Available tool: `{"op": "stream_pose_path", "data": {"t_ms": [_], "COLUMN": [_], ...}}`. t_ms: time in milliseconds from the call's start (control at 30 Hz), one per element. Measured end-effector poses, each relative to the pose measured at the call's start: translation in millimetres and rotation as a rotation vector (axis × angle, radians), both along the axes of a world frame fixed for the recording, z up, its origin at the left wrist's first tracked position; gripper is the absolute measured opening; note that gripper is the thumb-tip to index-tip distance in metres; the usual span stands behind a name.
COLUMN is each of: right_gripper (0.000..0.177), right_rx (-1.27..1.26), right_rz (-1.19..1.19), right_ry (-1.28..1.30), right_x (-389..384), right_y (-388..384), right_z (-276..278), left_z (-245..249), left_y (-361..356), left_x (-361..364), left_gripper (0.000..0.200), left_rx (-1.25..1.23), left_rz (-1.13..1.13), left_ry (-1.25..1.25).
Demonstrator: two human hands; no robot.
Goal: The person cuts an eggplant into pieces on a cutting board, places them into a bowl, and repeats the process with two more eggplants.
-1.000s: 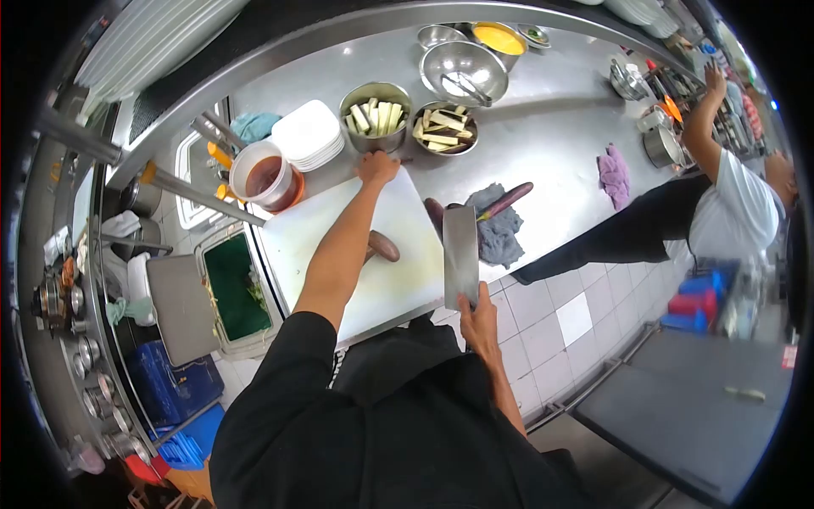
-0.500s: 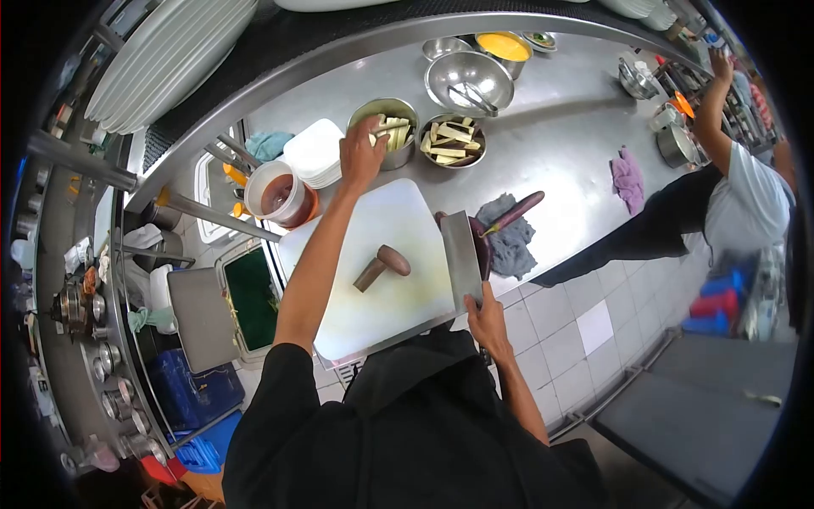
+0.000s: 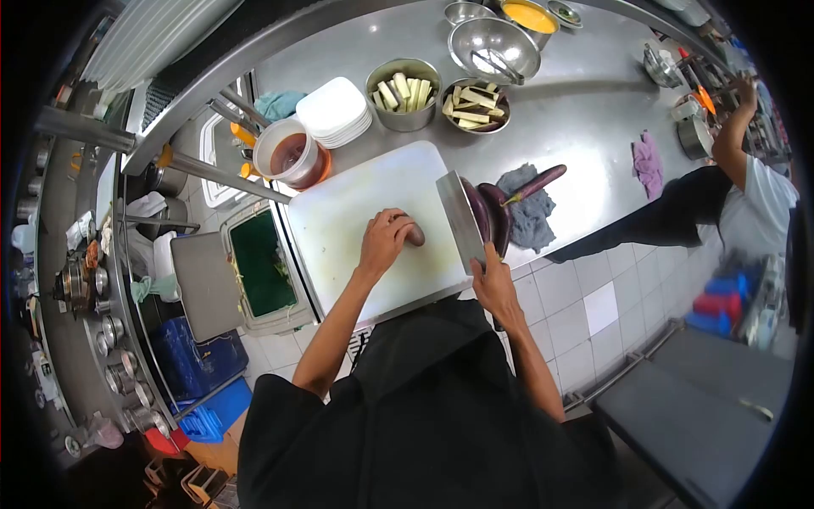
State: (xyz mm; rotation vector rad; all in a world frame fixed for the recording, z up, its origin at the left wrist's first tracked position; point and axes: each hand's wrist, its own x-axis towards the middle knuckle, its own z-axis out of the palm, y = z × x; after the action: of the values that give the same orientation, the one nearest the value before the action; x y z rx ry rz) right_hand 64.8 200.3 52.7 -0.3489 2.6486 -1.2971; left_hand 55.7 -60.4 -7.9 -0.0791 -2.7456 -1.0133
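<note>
On the white cutting board [image 3: 356,199], my left hand [image 3: 386,242] curls its fingers over a cut eggplant piece [image 3: 415,235]. That hand covers most of the eggplant, so a second piece beneath it cannot be made out. My right hand [image 3: 498,293] grips a wide cleaver [image 3: 462,220], its blade along the board's right edge. Whole purple eggplants [image 3: 496,212] lie just beyond the blade. Behind the board, a steel pot [image 3: 404,120] holds pale eggplant sticks [image 3: 413,93]. Beside it, a steel bowl [image 3: 485,128] holds more sticks.
White plates [image 3: 335,110] are stacked at the board's back left, near a tub of reddish liquid [image 3: 288,153]. A grey cloth [image 3: 530,212] lies right of the eggplants. Farther back are a large bowl [image 3: 494,42] and a purple cloth [image 3: 648,165]. Another person [image 3: 746,195] stands at right.
My left hand has come back from the pot of sticks to the eggplant on the board and closed over it. The cleaver stays in my right hand at the board's right edge.
</note>
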Motion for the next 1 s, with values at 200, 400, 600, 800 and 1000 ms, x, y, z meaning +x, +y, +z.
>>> {"op": "stream_pose_path", "data": {"t_ms": [200,400,600,800,1000], "right_gripper": [0.027,0.024,0.026,0.027,0.026], "right_rx": [0.079,0.121,0.209,0.250,0.291], "right_rz": [0.161,0.189,0.172,0.164,0.168], "right_ry": [-0.078,-0.104,-0.154,-0.190,-0.212], "right_x": [9.4,21.7,31.5,40.5,40.6], "right_y": [-28.7,-56.8,-67.0,-66.5,-68.4], "right_z": [13.0,19.0,23.5,21.3,30.4], "left_z": [-12.5,-12.4,-16.6,-13.8,-11.6], "left_y": [-10.5,-15.4,-18.6,-17.8,-18.5], "left_x": [26.0,12.1,6.5,2.0,0.2], "left_gripper": [0.015,0.018,0.018,0.019,0.023], "left_rx": [0.027,-0.071,-0.076,-0.105,-0.146], "left_rz": [0.001,-0.097,-0.152,-0.179,-0.192], "left_ry": [0.185,0.285,0.329,0.365,0.330]}}
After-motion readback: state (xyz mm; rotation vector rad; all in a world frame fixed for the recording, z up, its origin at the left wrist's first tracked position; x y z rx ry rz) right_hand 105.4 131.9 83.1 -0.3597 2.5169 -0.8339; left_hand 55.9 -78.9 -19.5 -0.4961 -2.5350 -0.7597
